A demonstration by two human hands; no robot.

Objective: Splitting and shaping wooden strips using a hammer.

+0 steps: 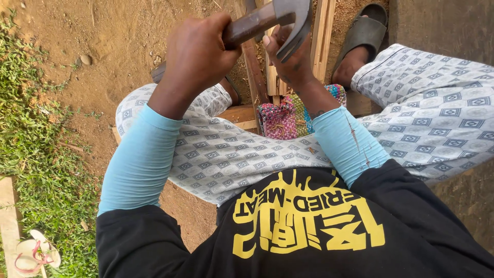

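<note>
The person sits on bare dirt ground (103,41) with knees spread, looking down over patterned trousers (247,154) and light blue sleeves (139,159).

The left hand (198,56) is closed in a full fist round the handle of a claw hammer (272,18). The handle runs from the lower left, where its butt end shows just past the wrist, up and to the right to the steel head near the top edge of the view. The head hangs over the right hand, its curved claw pointing down toward the fingers there, very near or touching them; which, the view does not settle.

The right hand (290,59) lies just to the right of the left one, directly under the hammer head. Its fingers are curled and pinched together against the upper part of the wooden slats (321,36). Whether it holds a nail or only steadies the wood cannot be told, since the fingertips are hidden by the hammer.

The slats stand roughly upright between the knees, their long axis running away from the person toward the top edge, and a darker strip of wood (254,77) slants alongside them. The hammer's handle crosses this axis at an angle, so the head sits over the wood while the gripping fist stays off to the left of it.

Below the right wrist a woven multicoloured pad (283,118) rests against the wood. A foot in a dark sandal (363,36) is planted to the right of the slats. Grass (31,128) borders the dirt along the left edge, and a pale flip-flop (33,255) lies in the bottom left corner.
</note>
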